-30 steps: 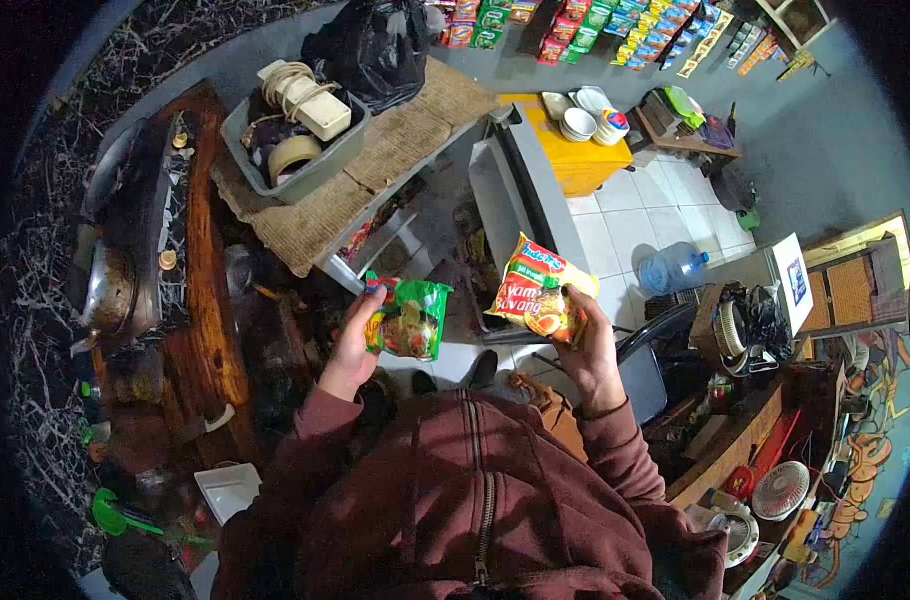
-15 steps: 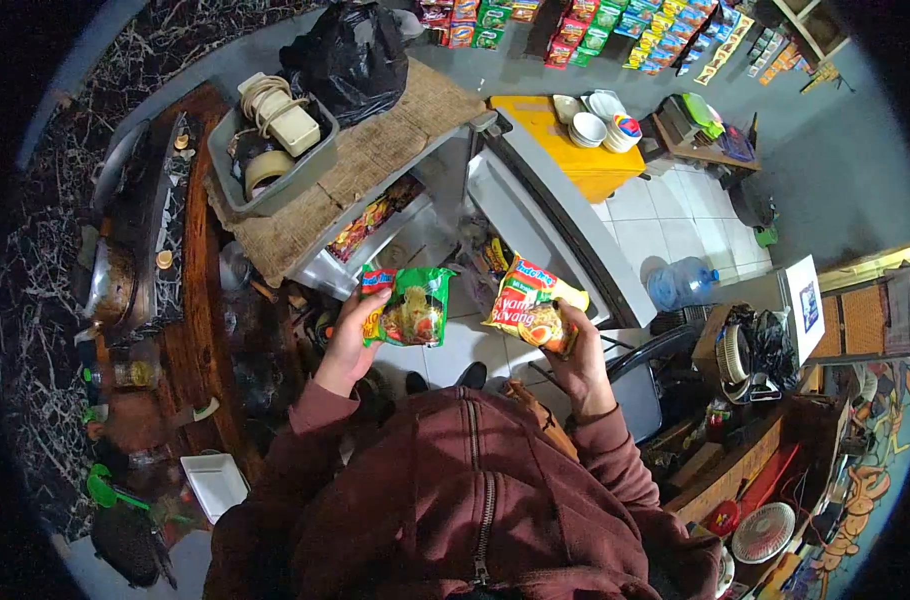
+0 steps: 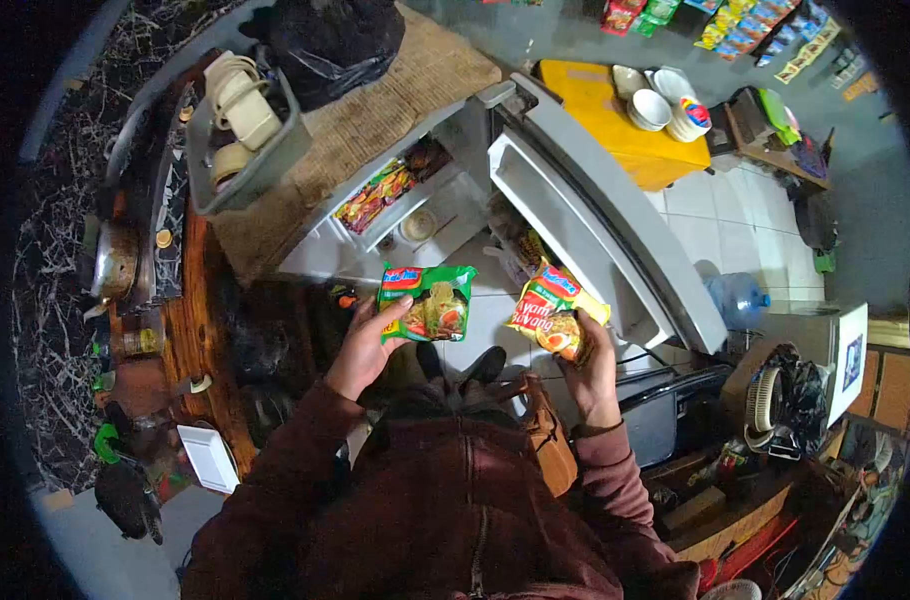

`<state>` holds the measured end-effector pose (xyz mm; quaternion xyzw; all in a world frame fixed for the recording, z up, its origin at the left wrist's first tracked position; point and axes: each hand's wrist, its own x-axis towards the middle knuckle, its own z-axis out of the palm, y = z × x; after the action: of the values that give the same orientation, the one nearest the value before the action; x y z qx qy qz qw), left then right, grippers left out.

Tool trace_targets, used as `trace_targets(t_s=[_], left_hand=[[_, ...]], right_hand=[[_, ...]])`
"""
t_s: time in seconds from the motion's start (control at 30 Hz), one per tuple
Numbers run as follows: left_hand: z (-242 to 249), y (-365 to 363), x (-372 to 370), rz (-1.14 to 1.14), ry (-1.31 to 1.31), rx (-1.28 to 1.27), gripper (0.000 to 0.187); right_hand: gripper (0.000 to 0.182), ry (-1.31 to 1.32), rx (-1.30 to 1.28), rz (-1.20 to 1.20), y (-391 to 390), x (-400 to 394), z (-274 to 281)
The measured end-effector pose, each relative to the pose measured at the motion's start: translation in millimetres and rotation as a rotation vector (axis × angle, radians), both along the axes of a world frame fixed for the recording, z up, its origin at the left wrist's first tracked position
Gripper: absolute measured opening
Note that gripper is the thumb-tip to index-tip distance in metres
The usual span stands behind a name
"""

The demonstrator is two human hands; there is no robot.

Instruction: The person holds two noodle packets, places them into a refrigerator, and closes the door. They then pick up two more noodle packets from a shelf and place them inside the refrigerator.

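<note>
A green instant noodle packet [image 3: 437,305] is gripped at its left edge by my left hand [image 3: 367,345], thumb across the front. My right hand [image 3: 589,370] pinches the lower right corner of a yellow and red instant noodle packet [image 3: 553,312], labelled "Ayam Bawang". Both packets face up, held apart from each other in front of an open small fridge. Its door [image 3: 590,230] swings out to the right. Inside the fridge, colourful packets [image 3: 377,195] lie on a shelf beside a round container [image 3: 418,225].
On the fridge's mat-covered top stand a grey bin [image 3: 250,165] with a cable and a black plastic bag [image 3: 335,45]. Stacked bowls [image 3: 651,110] sit on a yellow cabinet [image 3: 615,150]. A water jug [image 3: 737,298] stands on the tiled floor. A brown bag [image 3: 547,440] hangs by my right side.
My view has shifted, so the fridge interior shows more fully and the door sits further right. Both hands still hold their packets, which appear slightly further right.
</note>
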<state>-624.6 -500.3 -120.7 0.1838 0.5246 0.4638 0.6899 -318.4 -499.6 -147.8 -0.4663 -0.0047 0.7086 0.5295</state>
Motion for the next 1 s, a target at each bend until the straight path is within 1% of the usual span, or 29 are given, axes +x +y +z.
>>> trace_targets(t_s=[0.1, 0.13, 0.17, 0.2, 0.23, 0.3, 0.33, 0.37, 0.4, 0.43, 0.47, 0.5, 0.53, 0.57, 0.6, 0.63, 0.67, 0.73, 0.77, 0.8, 0.83, 0.87, 0.9, 0.97, 1.0], left_hand=[[-36.6, 15.0, 5.0, 0.001, 0.003, -0.066, 0.030], [-52.1, 23.4, 6.5, 0.018, 0.025, -0.096, 0.031], [-68.7, 33.6, 6.3, 0.032, 0.051, -0.122, 0.032], [-85.8, 42.8, 9.2, 0.035, 0.089, -0.136, 0.036], [-106.6, 51.5, 8.8, 0.047, 0.095, -0.150, 0.036], [-152.8, 66.6, 4.2, 0.112, 0.124, -0.052, 0.040], [-185.0, 78.6, -3.2, 0.105, 0.084, -0.049, 0.042], [-208.3, 91.7, -9.2, 0.110, 0.081, -0.051, 0.042], [-231.9, 99.6, -14.6, 0.005, 0.305, 0.111, 0.041], [-247.9, 104.4, -4.9, -0.109, 0.528, 0.270, 0.040], [-266.5, 116.6, -9.6, -0.109, 0.522, 0.260, 0.040], [-283.2, 127.3, -13.0, -0.059, 0.373, 0.238, 0.037], [-294.6, 139.3, -14.8, -0.008, 0.229, 0.222, 0.035], [-290.8, 150.3, -13.0, -0.004, 0.230, 0.212, 0.035], [-277.4, 161.7, -8.1, 0.080, 0.189, 0.046, 0.039], [-276.5, 169.7, -6.7, 0.163, 0.148, -0.119, 0.043], [-271.5, 167.2, 22.3, 0.129, 0.152, -0.138, 0.043], [-297.4, 182.0, -9.6, -0.182, 0.532, 0.360, 0.038], [-293.4, 191.6, -9.7, -0.181, 0.537, 0.357, 0.038], [-287.3, 202.4, -11.9, 0.033, 0.387, 0.308, 0.039], [-283.1, 211.1, -15.9, 0.247, 0.236, 0.255, 0.041], [-282.4, 218.0, -27.5, 0.316, 0.137, 0.260, 0.042], [-284.7, 199.2, -1.5, 0.282, 0.132, 0.228, 0.042], [-279.4, 190.8, -3.4, -0.061, 1.432, 0.945, 0.038], [-273.5, 185.9, -7.3, -0.045, 1.584, 0.934, 0.045]], right_hand=[[0.034, 0.008, -0.004, 0.054, 5.9, -12.0, -38.5], [0.033, 0.040, -0.085, 0.097, 6.6, -12.1, -54.3], [0.033, -0.008, -0.066, 0.047, 8.9, -20.4, -73.5], [0.032, -0.014, -0.086, 0.071, 12.3, -20.2, -93.5], [0.031, -0.022, -0.107, 0.099, 14.8, -22.8, -113.2], [0.030, -0.012, -0.118, 0.136, 17.4, -27.3, -150.9], [0.029, -0.014, -0.099, 0.158, 24.3, -29.5, -170.4], [0.029, -0.017, -0.100, 0.164, 35.2, -34.8, -178.7], [0.030, -0.023, -0.083, 0.164, 41.7, -39.5, -185.5], [0.030, -0.028, -0.069, 0.161, 44.8, -29.2, -186.9], [0.032, -0.070, -0.050, 0.179, 52.6, -34.9, -196.8], [0.033, -0.064, -0.066, 0.177, 58.8, -38.3, -202.8], [0.033, -0.081, -0.026, 0.170, 65.8, -42.2, -209.5], [0.033, -0.098, 0.010, 0.165, 71.9, -45.6, -217.1], [0.033, -0.112, 0.037, 0.175, 78.0, -47.5, -224.3], [0.033, -0.108, 0.042, 0.203, 84.1, -49.4, -225.2], [0.033, -0.110, 0.042, 0.197, 74.1, -12.2, -208.9], [0.033, -0.118, 0.057, 0.211, 85.8, -15.7, -218.4], [0.033, -0.178, 0.096, 0.258, 92.7, -18.9, -218.9], [0.033, -0.234, 0.135, 0.305, 99.6, -22.7, -220.0], [0.033, -0.223, 0.133, 0.312, 106.8, -25.6, -220.3], [0.032, -0.233, 0.204, 0.386, 114.5, -27.4, -220.3], [0.031, -0.254, 0.238, 0.428, 94.1, 6.1, -215.9], [0.030, -0.275, 0.243, 0.472, 96.2, 10.9, -223.7], [0.030, -0.297, 0.272, 0.508, 98.8, 10.1, -224.4]])
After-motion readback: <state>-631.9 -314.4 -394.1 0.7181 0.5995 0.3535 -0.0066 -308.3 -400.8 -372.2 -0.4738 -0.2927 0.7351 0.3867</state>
